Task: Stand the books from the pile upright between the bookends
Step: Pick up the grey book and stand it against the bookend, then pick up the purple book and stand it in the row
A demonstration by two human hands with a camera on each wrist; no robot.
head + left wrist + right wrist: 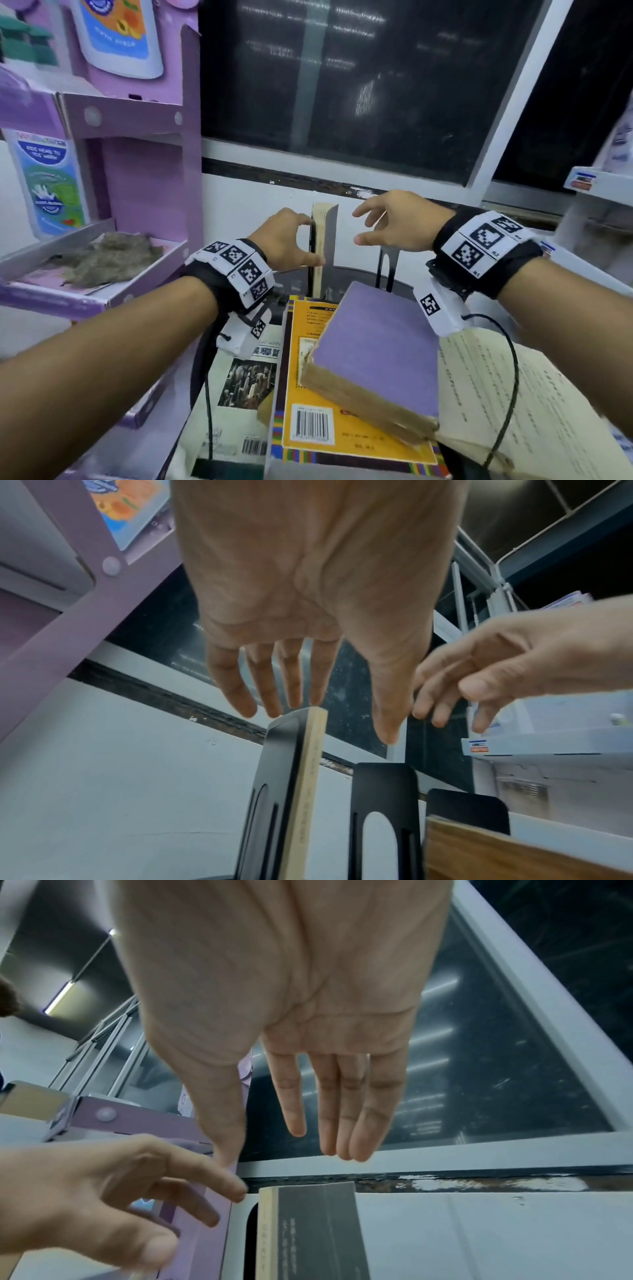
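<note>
Both hands are held released: left hand point(286, 240) at 9 o'clock of upright grey book point(325, 246), right hand point(400, 222) at 3. Book is leaned on left bookend point(274, 791); right bookend point(383, 804) stands apart, gap between. Pile point(359, 359) lies at 6.

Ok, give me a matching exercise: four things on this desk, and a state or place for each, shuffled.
Things:
1. grey book
2. purple book
3. yellow book
4. right hand

States:
A. lies flat under the purple book
B. open, holds nothing
C. stands upright against the left bookend
D. lies tilted on top of the pile

Pairs: 1-C, 2-D, 3-A, 4-B
</note>
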